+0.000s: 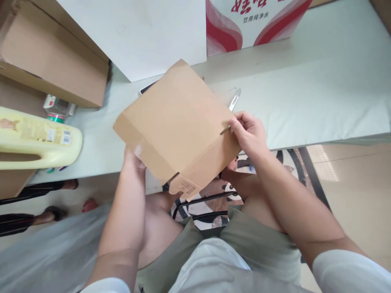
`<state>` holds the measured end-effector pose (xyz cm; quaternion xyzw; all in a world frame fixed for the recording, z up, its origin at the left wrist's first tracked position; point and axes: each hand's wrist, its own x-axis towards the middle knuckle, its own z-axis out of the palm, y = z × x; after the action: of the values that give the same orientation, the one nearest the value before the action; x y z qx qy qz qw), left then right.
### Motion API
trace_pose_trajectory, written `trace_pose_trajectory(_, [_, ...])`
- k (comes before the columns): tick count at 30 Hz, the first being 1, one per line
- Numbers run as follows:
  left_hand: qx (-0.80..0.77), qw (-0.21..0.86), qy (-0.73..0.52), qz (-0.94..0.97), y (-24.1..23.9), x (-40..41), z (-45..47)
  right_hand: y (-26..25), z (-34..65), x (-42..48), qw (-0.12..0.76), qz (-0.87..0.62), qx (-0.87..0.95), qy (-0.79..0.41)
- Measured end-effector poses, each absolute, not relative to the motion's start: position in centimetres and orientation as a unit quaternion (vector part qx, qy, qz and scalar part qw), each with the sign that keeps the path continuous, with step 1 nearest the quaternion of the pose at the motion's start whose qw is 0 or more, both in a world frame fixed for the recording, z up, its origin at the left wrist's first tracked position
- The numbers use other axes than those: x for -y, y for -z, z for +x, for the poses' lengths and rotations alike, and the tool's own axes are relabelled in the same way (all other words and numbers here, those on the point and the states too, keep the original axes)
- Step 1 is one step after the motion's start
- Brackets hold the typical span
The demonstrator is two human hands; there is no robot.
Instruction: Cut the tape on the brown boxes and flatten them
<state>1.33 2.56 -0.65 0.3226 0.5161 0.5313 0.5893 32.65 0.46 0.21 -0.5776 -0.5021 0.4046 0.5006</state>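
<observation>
A brown cardboard box (179, 118), looking flat with folded edge flaps, is held tilted above the table's front edge and my lap. My left hand (133, 158) grips its lower left edge, most fingers hidden behind the board. At the right corner my right hand (249, 132) pinches the edge between thumb and fingers. Beside that thumb shows a short dark slit or strip; I cannot tell which. A printed tab (185, 186) sticks out at the bottom corner. Just beyond my right hand, a silver utility knife (235, 99) lies on the table.
Behind the board stand a white box (146, 36) and a red-and-white water carton (253, 28). Left are a large brown carton (55, 53), a yellow jug (39, 138) and a clear bottle (58, 108). A dark flat device (148, 86) is partly covered. Someone's feet (55, 213) show lower left.
</observation>
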Motion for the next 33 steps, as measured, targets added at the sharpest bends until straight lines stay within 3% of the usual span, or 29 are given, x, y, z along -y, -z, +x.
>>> trace_pose_trajectory(3, [-0.501,0.614,-0.543,0.277,0.5,-2.7,1.5,0.7,33.2,-0.9,0.500,-0.611,0.513,-0.336])
trace_pose_trajectory(10, [-0.485,0.565,-0.626,0.232,1.1,-2.9,1.4,1.9,33.3,-1.7,0.507,-0.553,0.377,-0.543])
trace_pose_trajectory(15, [-0.422,0.586,-0.642,0.257,1.0,-2.5,1.4,2.1,33.1,-1.9,0.537,-0.550,0.336,-0.544])
trace_pose_trajectory(21, [-0.517,0.582,-0.592,0.209,3.2,-3.6,1.4,2.3,33.1,-2.3,0.590,-0.522,0.310,-0.532])
trace_pose_trajectory(27, [-0.475,0.611,-0.602,0.195,4.1,-4.0,2.1,1.6,31.6,-1.1,0.478,-0.523,0.331,-0.623])
trace_pose_trajectory(33, [-0.434,0.644,-0.605,0.175,1.9,-3.2,2.7,0.3,33.5,-0.3,0.557,-0.553,0.256,-0.564])
